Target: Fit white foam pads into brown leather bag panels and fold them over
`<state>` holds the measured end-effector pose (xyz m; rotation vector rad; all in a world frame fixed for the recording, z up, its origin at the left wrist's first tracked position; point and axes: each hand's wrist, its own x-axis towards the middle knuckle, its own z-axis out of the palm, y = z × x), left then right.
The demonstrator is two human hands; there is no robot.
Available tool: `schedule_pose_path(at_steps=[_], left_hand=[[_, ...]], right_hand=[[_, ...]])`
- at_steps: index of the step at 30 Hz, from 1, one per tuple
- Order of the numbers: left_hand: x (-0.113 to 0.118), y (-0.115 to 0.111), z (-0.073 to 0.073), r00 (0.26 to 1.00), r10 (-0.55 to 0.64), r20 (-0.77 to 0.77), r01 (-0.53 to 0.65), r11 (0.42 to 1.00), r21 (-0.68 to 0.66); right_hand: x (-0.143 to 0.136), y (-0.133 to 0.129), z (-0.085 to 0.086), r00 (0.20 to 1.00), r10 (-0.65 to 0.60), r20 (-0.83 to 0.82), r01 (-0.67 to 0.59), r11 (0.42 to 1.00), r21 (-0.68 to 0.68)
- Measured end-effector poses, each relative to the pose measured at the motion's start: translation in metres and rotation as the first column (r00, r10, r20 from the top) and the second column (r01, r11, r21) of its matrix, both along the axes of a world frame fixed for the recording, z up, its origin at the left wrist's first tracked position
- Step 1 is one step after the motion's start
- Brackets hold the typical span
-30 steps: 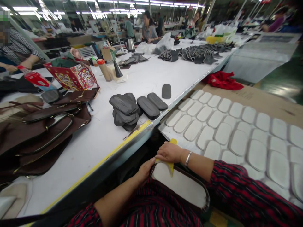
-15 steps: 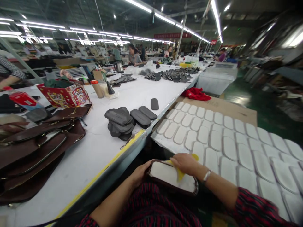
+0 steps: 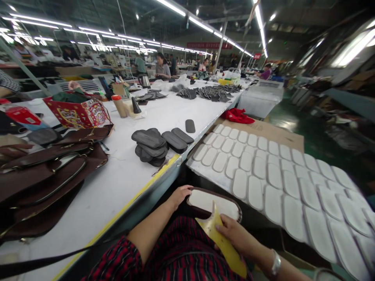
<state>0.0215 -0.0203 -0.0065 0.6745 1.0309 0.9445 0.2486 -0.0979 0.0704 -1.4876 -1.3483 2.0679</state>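
Note:
In the head view my left hand (image 3: 179, 196) grips the left end of a dark brown piece with a white oval face (image 3: 215, 202), which looks like the bottom of a bag. Its fingers are closed on the rim. My right hand (image 3: 234, 234) holds a flat yellow plastic scraper (image 3: 218, 232) with a curved notch at its top end. The scraper is tilted, and its tip overlaps the near edge of the white face; whether they touch I cannot tell. White oval panels (image 3: 259, 195) lie in rows on a surface to the right.
Stacked dark grey oval pads (image 3: 150, 144) sit near the edge of the white table (image 3: 117, 187). Brown leather bags (image 3: 49, 175) lie at left, before a red patterned bag (image 3: 77, 113). A red cloth (image 3: 238, 116) rests by the cardboard (image 3: 278, 130). Other people work farther back.
My right hand has drawn the yellow scraper down and back from the middle of the white face, towards my body. My left hand still holds the brown piece.

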Motion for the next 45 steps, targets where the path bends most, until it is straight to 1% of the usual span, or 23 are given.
schedule_pose_path(at_steps=[2,4,6,7,9,11,13,14,17,18,20,23,25,27,30,34,36,38,40,42,45], left_hand=[[0.001,-0.005,0.001,0.998,0.021,0.055,-0.022,0.999,0.03],[0.002,-0.014,0.0,0.992,0.042,0.123,-0.05,0.997,0.06],[0.002,-0.025,-0.005,0.968,0.072,0.241,-0.093,0.993,0.076],[0.001,-0.03,-0.008,0.947,0.083,0.311,-0.111,0.991,0.076],[0.0,-0.036,-0.014,0.901,0.093,0.423,-0.139,0.987,0.077],[0.0,-0.034,-0.018,0.89,0.107,0.442,-0.16,0.984,0.084],[-0.001,-0.026,-0.018,0.903,0.115,0.415,-0.164,0.983,0.086],[0.0,-0.021,-0.017,0.911,0.098,0.401,-0.144,0.986,0.087],[0.001,-0.005,-0.01,0.946,-0.022,0.324,-0.017,0.993,0.116],[0.002,-0.002,-0.007,0.959,-0.06,0.278,0.024,0.991,0.131],[0.004,0.003,-0.002,0.983,-0.098,0.156,0.074,0.985,0.156],[0.006,0.004,0.005,0.993,-0.1,-0.056,0.11,0.973,0.201],[0.008,0.002,0.009,0.969,-0.059,-0.239,0.123,0.957,0.263],[0.011,0.0,0.012,0.917,-0.001,-0.399,0.141,0.937,0.321],[0.017,-0.004,0.017,0.851,0.05,-0.523,0.16,0.924,0.348],[0.026,-0.008,0.019,0.78,0.078,-0.621,0.178,0.923,0.34],[0.031,-0.008,0.02,0.751,0.104,-0.652,0.157,0.931,0.33],[0.036,-0.008,0.021,0.742,0.126,-0.659,0.115,0.944,0.31],[0.039,-0.008,0.022,0.756,0.14,-0.639,0.072,0.953,0.294],[0.039,-0.01,0.022,0.79,0.141,-0.597,0.048,0.956,0.29],[0.029,-0.018,0.017,0.853,0.163,-0.495,-0.03,0.964,0.266]], right_hand=[[-0.028,-0.009,-0.011,0.991,-0.133,0.003,0.133,0.991,-0.005],[-0.055,-0.013,-0.021,0.962,-0.274,-0.012,0.274,0.962,-0.021],[-0.078,-0.014,-0.03,0.925,-0.377,-0.054,0.375,0.926,-0.052],[-0.088,-0.014,-0.033,0.911,-0.405,-0.082,0.4,0.914,-0.072],[-0.103,-0.013,-0.036,0.897,-0.422,-0.127,0.408,0.904,-0.126],[-0.112,-0.013,-0.037,0.895,-0.42,-0.151,0.39,0.9,-0.194],[-0.115,-0.013,-0.037,0.883,-0.431,-0.185,0.379,0.888,-0.262],[-0.115,-0.013,-0.038,0.872,-0.443,-0.209,0.375,0.878,-0.297],[-0.114,-0.013,-0.04,0.817,-0.496,-0.295,0.384,0.849,-0.363],[-0.114,-0.013,-0.041,0.796,-0.515,-0.317,0.393,0.839,-0.377],[-0.114,-0.014,-0.044,0.761,-0.551,-0.344,0.411,0.819,-0.401],[-0.115,-0.016,-0.046,0.727,-0.584,-0.36,0.427,0.796,-0.429],[-0.115,-0.018,-0.047,0.714,-0.607,-0.35,0.443,0.778,-0.446],[-0.114,-0.02,-0.047,0.702,-0.625,-0.342,0.457,0.763,-0.457],[-0.109,-0.022,-0.045,0.69,-0.64,-0.338,0.47,0.751,-0.463],[-0.101,-0.023,-0.039,0.716,-0.645,-0.268,0.481,0.733,-0.481],[-0.098,-0.024,-0.035,0.725,-0.644,-0.244,0.49,0.732,-0.473],[-0.095,-0.024,-0.031,0.731,-0.637,-0.247,0.498,0.744,-0.445],[-0.093,-0.025,-0.029,0.745,-0.615,-0.259,0.495,0.769,-0.403],[-0.091,-0.026,-0.027,0.77,-0.582,-0.263,0.485,0.8,-0.353],[-0.084,-0.033,-0.028,0.796,-0.526,-0.298,0.453,0.845,-0.283]])
